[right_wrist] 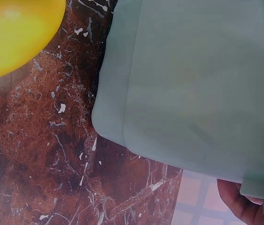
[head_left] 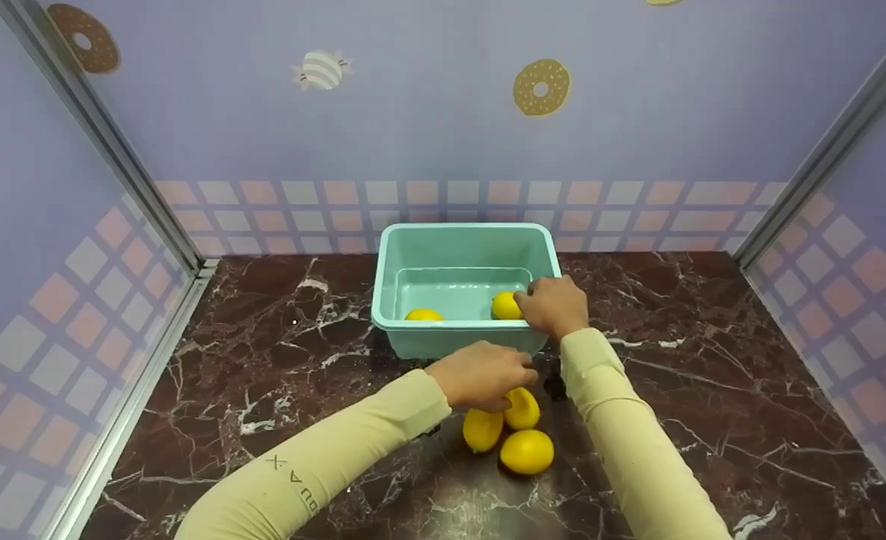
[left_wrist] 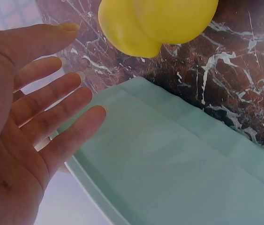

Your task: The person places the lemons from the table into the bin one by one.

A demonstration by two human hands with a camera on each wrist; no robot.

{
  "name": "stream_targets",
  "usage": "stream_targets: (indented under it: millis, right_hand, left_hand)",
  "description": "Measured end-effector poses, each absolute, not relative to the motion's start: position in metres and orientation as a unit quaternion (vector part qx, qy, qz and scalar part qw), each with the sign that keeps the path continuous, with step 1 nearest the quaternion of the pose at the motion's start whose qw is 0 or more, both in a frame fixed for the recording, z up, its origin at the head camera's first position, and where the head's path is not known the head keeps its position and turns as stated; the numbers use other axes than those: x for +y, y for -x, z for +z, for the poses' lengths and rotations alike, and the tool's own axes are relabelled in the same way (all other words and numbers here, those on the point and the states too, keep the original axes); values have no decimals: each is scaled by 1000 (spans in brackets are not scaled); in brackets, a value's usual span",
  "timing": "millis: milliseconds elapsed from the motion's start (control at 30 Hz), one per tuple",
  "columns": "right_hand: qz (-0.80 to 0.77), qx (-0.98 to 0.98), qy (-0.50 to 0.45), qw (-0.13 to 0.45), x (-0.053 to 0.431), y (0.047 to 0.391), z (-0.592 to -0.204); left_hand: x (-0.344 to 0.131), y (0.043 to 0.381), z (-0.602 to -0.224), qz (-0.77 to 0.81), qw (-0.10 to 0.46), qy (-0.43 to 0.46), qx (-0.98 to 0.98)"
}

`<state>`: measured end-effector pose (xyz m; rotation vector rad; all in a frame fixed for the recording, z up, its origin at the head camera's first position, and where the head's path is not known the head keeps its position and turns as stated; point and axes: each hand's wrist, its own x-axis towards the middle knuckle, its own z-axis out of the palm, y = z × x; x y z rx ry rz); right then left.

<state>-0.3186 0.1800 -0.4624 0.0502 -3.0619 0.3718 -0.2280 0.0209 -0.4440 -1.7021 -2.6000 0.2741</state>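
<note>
Mint-green, the probably light, stiff basin [head_left: 420, 343] has its rim [head_left: 458, 325] gripped near the right front corner by the right hand [head_left: 559, 305], while before it the left hand [head_left: 482, 373] spreads loosely beside three lemons [head_left: 527, 452], likely firm, slick, best cupped mid-body.

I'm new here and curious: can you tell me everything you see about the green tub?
The tub is pale blue-green, apparently smooth plastic: rectangular, open-topped, with rounded corners and a rim. It stands upright on the dark marbled tabletop, before the patterned back wall. Two lemons show inside. The right grip is at its right front corner; contact is unclear.
</note>
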Motion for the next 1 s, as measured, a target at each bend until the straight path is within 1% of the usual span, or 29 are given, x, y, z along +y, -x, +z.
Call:
stream_targets:
  millis: [233, 633, 1000]
  right_hand:
    - [125, -992, -12, 24, 180, 319, -462]
    - [119, -992, -14, 27, 179, 319, -462]
    - [119, -993, -13, 17, 179, 319, -461]
  left_hand:
    - [27, 228, -451, 90, 19, 550, -830]
    - [31, 227, -456, 92, -2, 547, -832]
    - [31, 226, -464, 91, -6, 549, -831]
